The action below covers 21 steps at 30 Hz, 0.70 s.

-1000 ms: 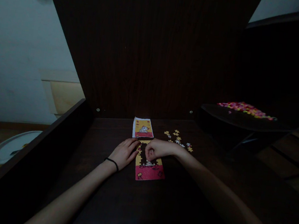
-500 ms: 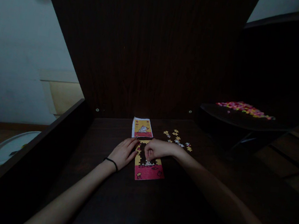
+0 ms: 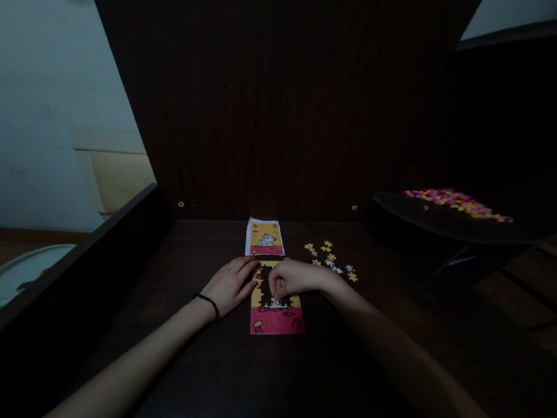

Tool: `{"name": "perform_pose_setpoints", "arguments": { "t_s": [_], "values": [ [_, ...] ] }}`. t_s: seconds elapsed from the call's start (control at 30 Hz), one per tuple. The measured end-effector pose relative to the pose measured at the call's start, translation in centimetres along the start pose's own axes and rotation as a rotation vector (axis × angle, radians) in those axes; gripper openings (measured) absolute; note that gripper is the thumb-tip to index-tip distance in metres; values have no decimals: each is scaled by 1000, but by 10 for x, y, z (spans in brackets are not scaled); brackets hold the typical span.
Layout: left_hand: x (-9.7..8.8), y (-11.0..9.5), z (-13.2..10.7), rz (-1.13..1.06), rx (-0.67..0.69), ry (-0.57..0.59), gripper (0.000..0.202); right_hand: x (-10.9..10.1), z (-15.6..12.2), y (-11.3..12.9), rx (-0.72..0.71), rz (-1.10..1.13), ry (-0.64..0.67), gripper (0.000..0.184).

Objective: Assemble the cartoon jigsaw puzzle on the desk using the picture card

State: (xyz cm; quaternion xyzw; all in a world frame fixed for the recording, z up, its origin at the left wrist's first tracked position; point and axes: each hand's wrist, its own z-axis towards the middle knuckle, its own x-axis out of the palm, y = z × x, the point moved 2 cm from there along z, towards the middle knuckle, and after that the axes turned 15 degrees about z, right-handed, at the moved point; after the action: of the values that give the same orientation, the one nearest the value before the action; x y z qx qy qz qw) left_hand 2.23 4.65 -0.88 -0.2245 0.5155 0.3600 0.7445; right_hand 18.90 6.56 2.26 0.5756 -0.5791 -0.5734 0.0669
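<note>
A partly filled jigsaw puzzle (image 3: 278, 325), pink at the bottom with a yellow border, lies flat on the dark wooden surface. Its middle is a dark gap with a few white pieces along the lower side. My left hand (image 3: 228, 284), with a black band at the wrist, rests flat, its fingers stretched to the puzzle's left edge. Over the gap, my right hand (image 3: 295, 278) is closed in a pinch, its fingertips down at a white puzzle piece (image 3: 276, 301), which they mostly cover. Just beyond the puzzle lies a picture sheet (image 3: 266, 237) showing a white animal on yellow and pink.
Several loose yellow and white puzzle pieces (image 3: 330, 260) are scattered right of the puzzle. A dark chair seat (image 3: 409, 212) at the right bears a pile of small colourful bits (image 3: 460, 203). A tall dark panel (image 3: 271, 101) stands behind, and a raised side board (image 3: 65, 265) runs along the left.
Both hands stay in nearly the same place and pose. The whole view has shifted very slightly; the puzzle and loose pieces look the same.
</note>
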Motion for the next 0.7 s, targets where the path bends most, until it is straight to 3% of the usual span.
{"name": "perform_pose_setpoints", "arguments": {
  "t_s": [0.7],
  "values": [
    [-1, 0, 0, 21, 5, 11, 36, -1, -3, 8, 5, -59, -8, 11]
  ]
}}
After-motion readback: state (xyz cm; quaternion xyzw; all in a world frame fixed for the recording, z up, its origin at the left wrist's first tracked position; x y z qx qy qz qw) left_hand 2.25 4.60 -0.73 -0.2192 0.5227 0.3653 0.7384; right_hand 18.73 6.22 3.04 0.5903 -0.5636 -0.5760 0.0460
